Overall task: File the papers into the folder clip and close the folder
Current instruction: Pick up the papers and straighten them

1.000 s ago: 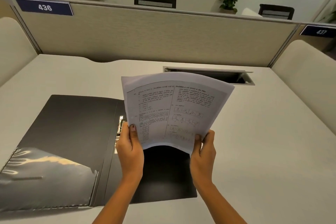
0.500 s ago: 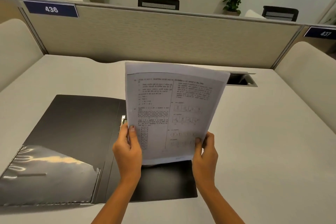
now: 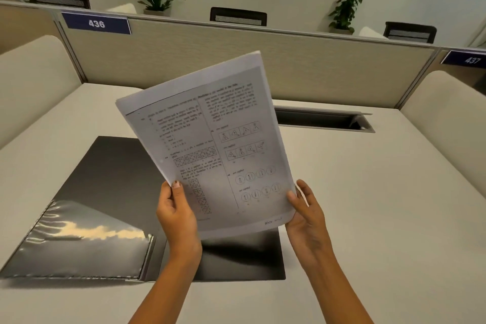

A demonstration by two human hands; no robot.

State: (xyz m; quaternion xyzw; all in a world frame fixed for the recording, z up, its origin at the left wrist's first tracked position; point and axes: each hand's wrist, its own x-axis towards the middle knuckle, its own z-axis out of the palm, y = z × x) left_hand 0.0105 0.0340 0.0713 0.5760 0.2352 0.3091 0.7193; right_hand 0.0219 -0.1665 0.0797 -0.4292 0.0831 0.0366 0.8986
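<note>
Both hands, left hand (image 3: 176, 214) and right hand (image 3: 305, 216), pinch the papers (image 3: 210, 144); fingers clamped at bottom corners; thin, floppy sheets want edge support.

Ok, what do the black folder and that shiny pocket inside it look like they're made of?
The folder looks like thin matte plastic: a flat, dull black sheet with crisp edges, though coated card is possible. The pocket on its left flap looks like clear glossy plastic film: it is see-through, wrinkled, and throws bright streaky reflections.
</note>
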